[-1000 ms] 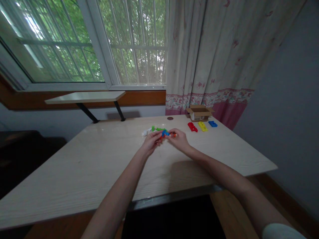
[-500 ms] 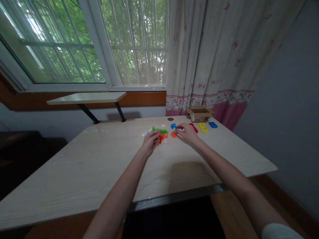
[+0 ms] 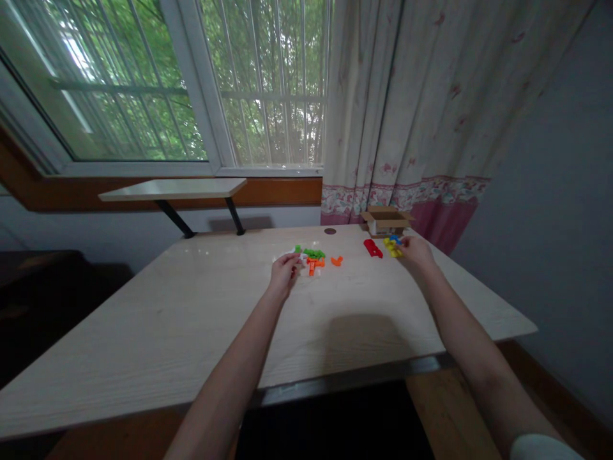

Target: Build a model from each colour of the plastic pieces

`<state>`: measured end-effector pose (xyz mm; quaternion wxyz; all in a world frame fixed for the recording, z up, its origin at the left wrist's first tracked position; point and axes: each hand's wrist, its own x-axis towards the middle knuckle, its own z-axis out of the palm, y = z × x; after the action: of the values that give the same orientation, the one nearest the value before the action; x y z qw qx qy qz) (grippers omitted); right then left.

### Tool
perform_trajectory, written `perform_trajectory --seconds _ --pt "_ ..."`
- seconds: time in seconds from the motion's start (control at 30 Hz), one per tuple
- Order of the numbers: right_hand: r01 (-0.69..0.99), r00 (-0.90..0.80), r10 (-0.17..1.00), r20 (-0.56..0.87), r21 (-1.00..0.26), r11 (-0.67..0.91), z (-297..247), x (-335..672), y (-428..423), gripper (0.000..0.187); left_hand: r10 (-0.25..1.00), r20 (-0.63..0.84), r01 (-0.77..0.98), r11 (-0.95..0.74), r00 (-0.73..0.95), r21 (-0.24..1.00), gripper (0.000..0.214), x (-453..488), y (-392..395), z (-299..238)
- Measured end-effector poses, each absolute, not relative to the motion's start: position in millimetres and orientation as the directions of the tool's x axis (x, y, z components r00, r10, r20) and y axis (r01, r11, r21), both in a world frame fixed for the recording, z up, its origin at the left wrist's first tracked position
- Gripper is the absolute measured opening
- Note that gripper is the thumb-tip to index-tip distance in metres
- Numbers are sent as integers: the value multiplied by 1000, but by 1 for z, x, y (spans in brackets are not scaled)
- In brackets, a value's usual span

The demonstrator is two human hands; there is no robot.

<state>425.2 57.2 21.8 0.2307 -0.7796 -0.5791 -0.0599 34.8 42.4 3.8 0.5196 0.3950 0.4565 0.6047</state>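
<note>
My right hand (image 3: pixel 416 250) is closed in a pinch at the right of the table. At its fingertips is a small blue plastic piece (image 3: pixel 395 239), just over the yellow plastic pieces (image 3: pixel 393 250). My left hand (image 3: pixel 283 271) is closed, fingers pressed together, beside the loose pile; what it holds, if anything, is hidden. That pile has green pieces (image 3: pixel 314 254), orange pieces (image 3: pixel 312 264) and whitish ones partly behind the fingers. A single orange piece (image 3: pixel 337 261) lies apart, right of the pile. Red pieces (image 3: pixel 372 248) lie left of the yellow ones.
An open cardboard box (image 3: pixel 385 223) stands at the table's back right. A raised white shelf (image 3: pixel 175 188) on black legs is at the back left, below the window. The pale wooden table (image 3: pixel 191 332) carries a round dark cap (image 3: pixel 330 231) near its rear edge.
My right hand has moved right with the blue piece, from beside the lone orange piece to the yellow pieces. My left hand has shifted slightly left, off the orange pieces.
</note>
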Motion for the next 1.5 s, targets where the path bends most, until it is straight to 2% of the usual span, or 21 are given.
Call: perform_trajectory --seconds 0.17,0.33,1.23,1.5 --pt "825 552 779 297 -329 -459 12 468 51 31 989 -1 -266 -38 -145 963 31 35 41 4" --pt "762 637 737 228 -330 -557 5 485 46 35 990 -14 -263 -23 -139 965 32 34 42 4" --pt "752 647 735 201 -324 -573 -1 475 49 37 990 -32 -273 -8 -140 962 32 36 42 5" --pt "768 632 737 239 -323 -553 -1 474 48 37 992 -21 -273 -14 -126 962 30 35 42 4"
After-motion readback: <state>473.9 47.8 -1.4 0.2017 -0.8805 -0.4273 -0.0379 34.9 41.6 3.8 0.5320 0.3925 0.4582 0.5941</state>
